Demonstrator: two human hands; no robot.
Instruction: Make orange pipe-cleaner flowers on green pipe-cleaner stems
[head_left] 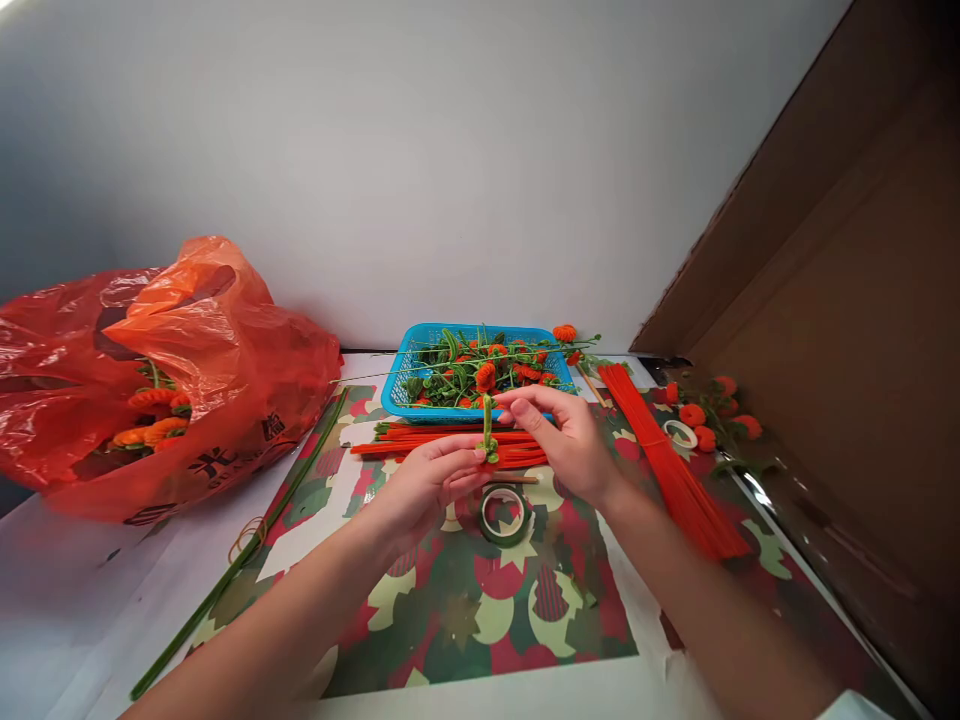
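Observation:
In front of the blue basket, my left hand (pixel 446 472) pinches the lower end of a green pipe-cleaner piece (pixel 487 425). It stands upright, with a small curled green cluster at its base. My right hand (pixel 566 435) is closed, thumb and fingertips at the upper end of the same piece. Just below my hands a roll of dark green tape (pixel 504 515) lies on the patterned sheet (pixel 457 620). Behind them is a bundle of red pipe cleaners (pixel 420 440), partly covered by my fingers.
A blue basket (pixel 394 385) holds orange pipe-cleaner flowers and green stems. To the left sits a red plastic bag (pixel 247 370) beside long green stems (pixel 225 580). On the right are an orange-red pipe-cleaner bundle (pixel 667 460), a white tape roll (pixel 680 433) and a cardboard wall (pixel 840 330).

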